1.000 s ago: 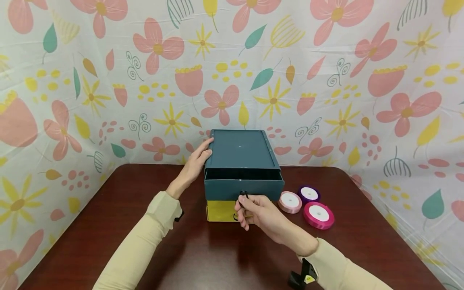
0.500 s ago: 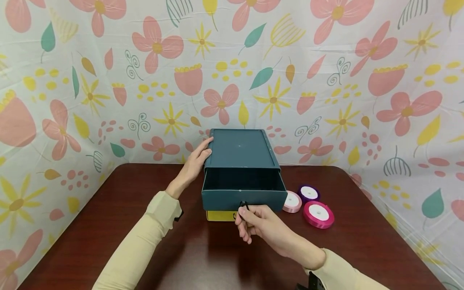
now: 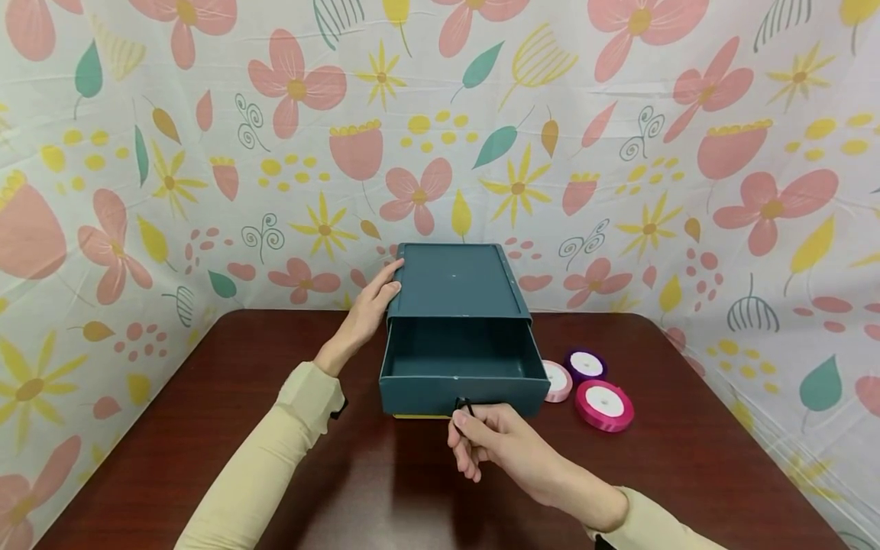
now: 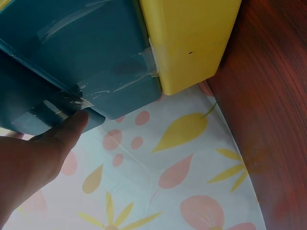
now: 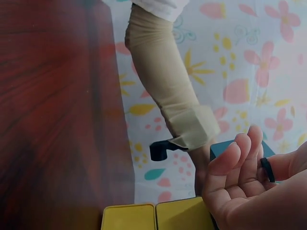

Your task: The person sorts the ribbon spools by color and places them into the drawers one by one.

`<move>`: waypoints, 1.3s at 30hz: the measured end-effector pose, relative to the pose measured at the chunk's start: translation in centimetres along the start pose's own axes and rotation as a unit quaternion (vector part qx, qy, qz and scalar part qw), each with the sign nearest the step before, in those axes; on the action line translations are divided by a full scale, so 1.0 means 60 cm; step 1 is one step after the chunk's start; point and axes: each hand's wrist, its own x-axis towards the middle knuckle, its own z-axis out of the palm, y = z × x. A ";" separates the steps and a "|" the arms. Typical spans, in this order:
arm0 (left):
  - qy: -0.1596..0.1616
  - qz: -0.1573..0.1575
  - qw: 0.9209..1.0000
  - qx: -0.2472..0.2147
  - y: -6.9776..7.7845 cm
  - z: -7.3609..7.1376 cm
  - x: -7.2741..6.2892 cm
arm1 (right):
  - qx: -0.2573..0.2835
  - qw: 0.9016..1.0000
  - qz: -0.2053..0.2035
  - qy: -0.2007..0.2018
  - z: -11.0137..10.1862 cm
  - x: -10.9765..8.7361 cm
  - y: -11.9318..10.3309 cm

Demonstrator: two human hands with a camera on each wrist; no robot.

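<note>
A teal drawer box [image 3: 454,279] sits on top of a yellow drawer unit [image 4: 189,43] on the table. Its upper drawer [image 3: 419,397] is pulled well out, and the inside shows bare. My right hand [image 3: 505,447] pinches the drawer's black loop handle [image 3: 464,403] between thumb and forefinger, the other fingers loosely curled; the right wrist view also shows the black loop [image 5: 267,169] in the pinch. My left hand [image 3: 370,305] rests with extended fingers along the box's left top edge; in the left wrist view its thumb [image 4: 74,125] lies against the teal side.
Right of the box lie three ribbon spools: a light pink one [image 3: 558,382], a purple one [image 3: 586,365] and a magenta one [image 3: 605,406]. The dark red table [image 3: 275,473] ends at a flowered cloth [image 3: 619,191] behind and at the sides.
The upper drawer has slid farther out toward me, with my right hand moving along on its handle. It now covers most of the yellow front. My left hand has stayed in place.
</note>
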 end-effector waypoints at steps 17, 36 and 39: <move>-0.013 -0.010 1.000 0.019 0.053 -0.002 -0.025 | 0.019 1.000 -0.005 -0.018 0.010 -0.016 0.003; -0.012 -0.004 1.000 0.018 0.052 0.002 -0.024 | 0.030 0.999 -0.008 -0.022 0.011 -0.016 0.005; -0.013 -0.004 1.000 0.004 0.050 0.002 -0.024 | 0.025 1.000 0.001 -0.015 0.012 -0.019 0.004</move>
